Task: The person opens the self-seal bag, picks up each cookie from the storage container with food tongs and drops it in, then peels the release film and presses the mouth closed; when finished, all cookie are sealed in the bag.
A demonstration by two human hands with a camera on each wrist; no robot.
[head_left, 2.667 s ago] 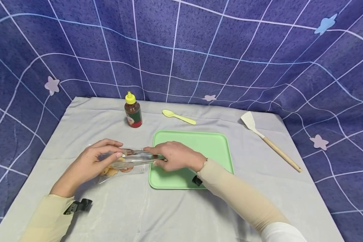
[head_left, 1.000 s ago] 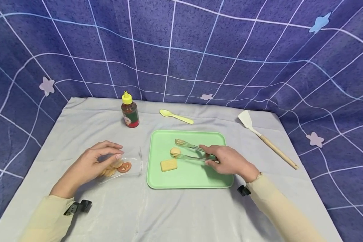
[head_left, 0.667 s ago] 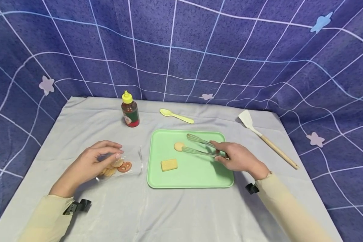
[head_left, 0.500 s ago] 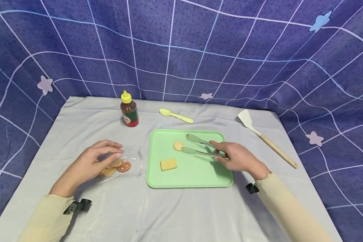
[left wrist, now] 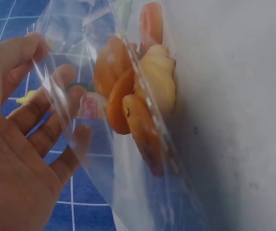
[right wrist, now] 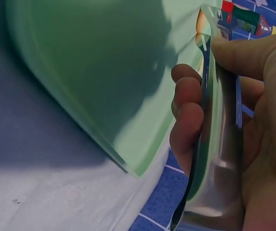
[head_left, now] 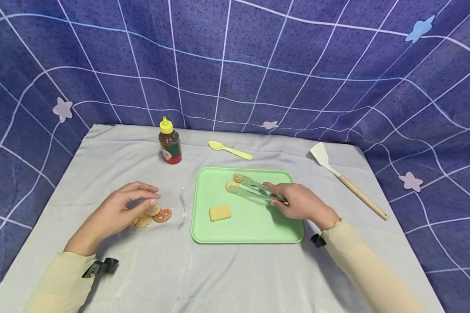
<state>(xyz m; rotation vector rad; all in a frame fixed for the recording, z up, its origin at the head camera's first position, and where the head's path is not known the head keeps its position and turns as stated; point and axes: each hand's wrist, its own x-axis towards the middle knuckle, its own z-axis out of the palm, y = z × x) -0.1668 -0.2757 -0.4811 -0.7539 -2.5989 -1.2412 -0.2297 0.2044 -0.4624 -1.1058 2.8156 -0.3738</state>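
Observation:
My left hand (head_left: 121,213) pinches the edge of a clear plastic bag (left wrist: 104,168) between thumb and forefinger. Inside lie several toy biscuits, among them a brown pretzel (head_left: 163,215) and a pale yellow piece (left wrist: 156,79). Over the green tray (head_left: 258,226), my right hand (head_left: 301,200) grips metal tongs (head_left: 258,195) with thumb and fingers on their two arms. The slotted tong tips are spread apart and point left, right at a round biscuit (head_left: 230,185), partly covering it. A rectangular biscuit (head_left: 219,213) lies on the tray nearer me.
Behind the bag stands a sauce bottle (head_left: 170,147) with a yellow cap. A yellow spoon (head_left: 235,152) lies beyond the tray. At the right is a white spatula (head_left: 348,184) with a wooden handle. A grey cloth (head_left: 149,278) covers the table; a blue curtain (head_left: 203,65) encloses it.
The tongs went from over the bag to the tray. The round biscuit shifted slightly back and right. After drawing right, the tongs have moved left to it again. My left hand stays put.

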